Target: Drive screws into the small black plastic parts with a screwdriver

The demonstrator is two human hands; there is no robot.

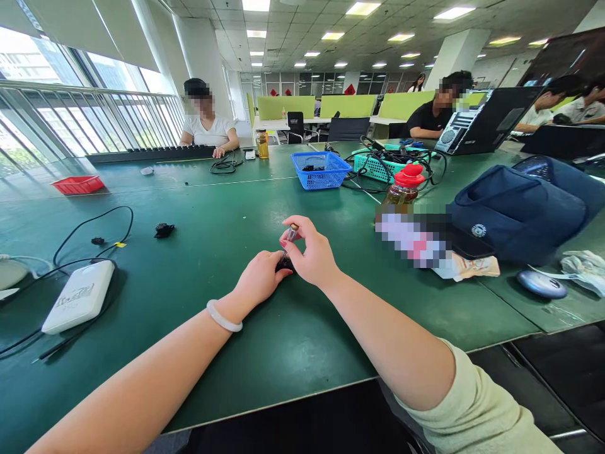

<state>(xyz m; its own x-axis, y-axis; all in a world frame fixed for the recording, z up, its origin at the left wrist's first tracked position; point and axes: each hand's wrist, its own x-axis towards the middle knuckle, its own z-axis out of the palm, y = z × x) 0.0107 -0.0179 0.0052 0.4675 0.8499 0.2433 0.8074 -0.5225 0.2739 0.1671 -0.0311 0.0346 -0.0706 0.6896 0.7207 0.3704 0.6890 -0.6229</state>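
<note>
My left hand (258, 277), with a pale bangle (224, 316) at the wrist, is closed on a small black part (285, 263) held at the green tabletop. Most of that part is hidden by my fingers, so its kind cannot be made out. My right hand (316, 253) pinches a small screwdriver (292, 231) with a silvery handle and a brass-coloured end. The tool stands nearly upright over the black part; its tip is hidden. Left of my hands lies a crumpled-looking black piece (164, 230), and a smaller black bit (97, 241) sits farther left.
A white box (79, 296) with black cables is at left, a red tray (78, 184) beyond it. Blue basket (321, 170), green basket (378, 167), red-lidded bottle (401, 187), navy bag (524, 211) and mouse (541, 284) stand ahead and right. People sit across the table (212, 221).
</note>
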